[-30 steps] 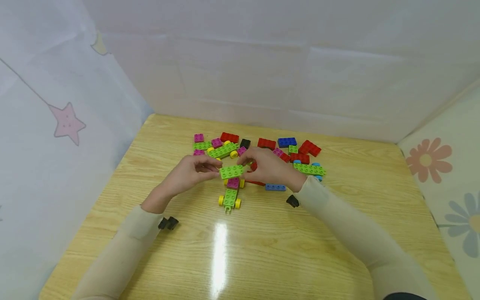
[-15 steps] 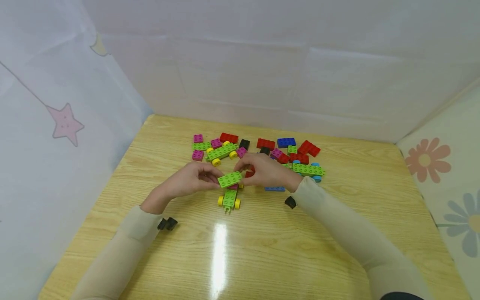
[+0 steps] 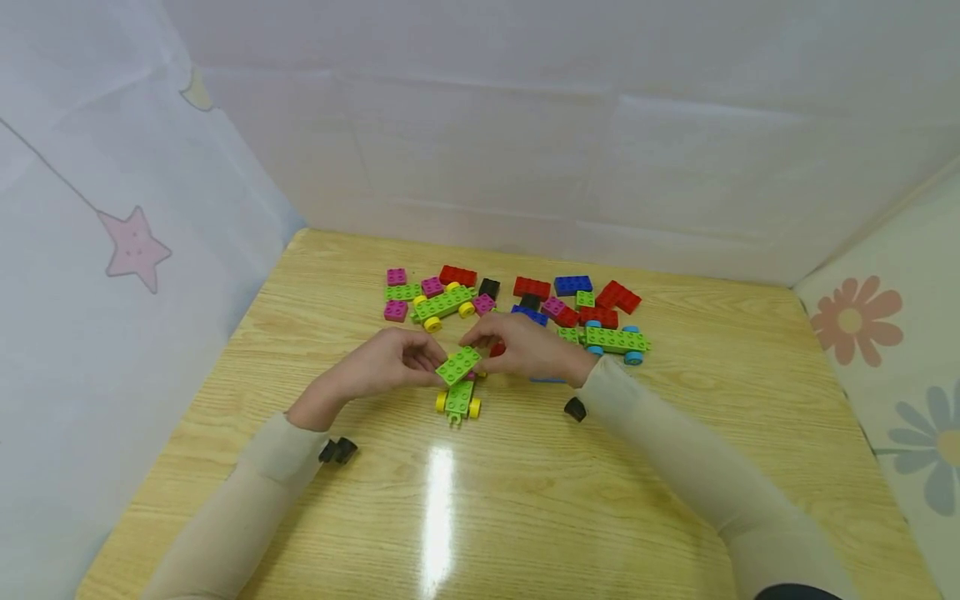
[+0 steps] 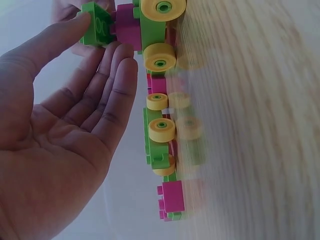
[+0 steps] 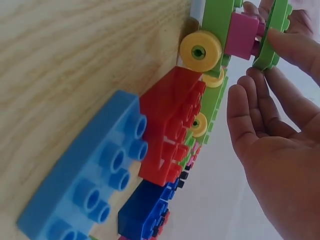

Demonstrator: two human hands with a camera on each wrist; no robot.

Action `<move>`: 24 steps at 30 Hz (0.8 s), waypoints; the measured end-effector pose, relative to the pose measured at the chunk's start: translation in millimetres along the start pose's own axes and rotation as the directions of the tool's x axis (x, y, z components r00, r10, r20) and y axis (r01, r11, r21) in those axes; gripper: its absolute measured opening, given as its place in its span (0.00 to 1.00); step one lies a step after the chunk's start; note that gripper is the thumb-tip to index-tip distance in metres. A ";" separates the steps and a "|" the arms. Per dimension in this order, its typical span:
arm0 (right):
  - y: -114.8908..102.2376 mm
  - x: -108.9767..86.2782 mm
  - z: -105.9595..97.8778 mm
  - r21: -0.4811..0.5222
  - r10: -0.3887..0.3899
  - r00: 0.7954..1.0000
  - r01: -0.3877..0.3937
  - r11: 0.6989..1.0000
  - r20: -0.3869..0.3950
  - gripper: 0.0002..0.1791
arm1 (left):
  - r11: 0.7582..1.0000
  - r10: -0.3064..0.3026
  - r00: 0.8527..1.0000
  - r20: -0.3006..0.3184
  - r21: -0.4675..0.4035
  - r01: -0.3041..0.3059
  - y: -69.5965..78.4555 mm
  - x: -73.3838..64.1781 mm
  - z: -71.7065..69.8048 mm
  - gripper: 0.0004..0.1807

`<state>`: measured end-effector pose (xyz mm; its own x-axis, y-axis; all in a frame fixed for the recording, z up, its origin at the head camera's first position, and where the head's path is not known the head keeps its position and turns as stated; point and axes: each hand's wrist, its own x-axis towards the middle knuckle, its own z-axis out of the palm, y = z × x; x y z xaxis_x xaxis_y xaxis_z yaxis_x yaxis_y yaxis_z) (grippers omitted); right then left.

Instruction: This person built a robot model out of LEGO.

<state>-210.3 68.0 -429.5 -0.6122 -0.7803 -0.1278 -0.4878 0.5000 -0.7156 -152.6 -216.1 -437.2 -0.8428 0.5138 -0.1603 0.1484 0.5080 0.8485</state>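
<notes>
A light green studded brick (image 3: 459,365) is pinched at its left end by my left hand (image 3: 393,360) and at its right end by my right hand (image 3: 525,346). It sits at an angle directly over a magenta brick (image 5: 241,36), which stands on a green car base (image 3: 459,400) with yellow wheels. In the right wrist view the underside of the green brick is right at the magenta brick's studs. My left thumb (image 4: 70,32) presses along one end of the green brick, with the fingers curving beneath.
Behind the hands lie another yellow-wheeled green base (image 3: 444,306), red bricks (image 3: 532,287), a blue brick (image 3: 573,285) and magenta bricks. A blue-wheeled green base (image 3: 617,338) is to the right. Small black pieces (image 3: 575,408) rest beside each forearm.
Both hands have lowered the green brick toward the near side, onto the magenta brick's spot. It has turned counter-clockwise, from nearly crosswise to a steeper slant.
</notes>
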 end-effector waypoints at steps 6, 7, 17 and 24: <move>-2.0 -1.3 4.5 0.029 0.014 1.000 -0.014 0.999 -0.002 0.27 | 1.000 0.003 1.000 -0.008 0.013 -0.003 1.9 1.4 5.4 0.22; -2.4 -1.8 5.0 0.036 0.014 1.000 -0.014 0.999 -0.002 0.28 | 1.000 0.006 1.000 -0.011 0.020 -0.006 2.4 1.6 6.4 0.24; -0.7 -8.0 14.2 0.061 0.024 0.999 -0.022 0.998 -0.035 0.36 | 0.995 0.022 1.000 0.000 0.099 -0.022 7.8 1.4 12.9 0.35; -4.8 -12.9 20.5 0.045 0.034 0.998 -0.032 0.998 -0.045 0.44 | 0.990 0.020 1.000 -0.003 0.142 -0.019 8.6 1.2 14.5 0.34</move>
<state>-187.3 68.0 -438.5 -0.6561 -0.7449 -0.1210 -0.4396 0.5076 -0.7410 -144.8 -201.1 -437.4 -0.8412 0.5217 -0.1421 0.2363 0.5911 0.7713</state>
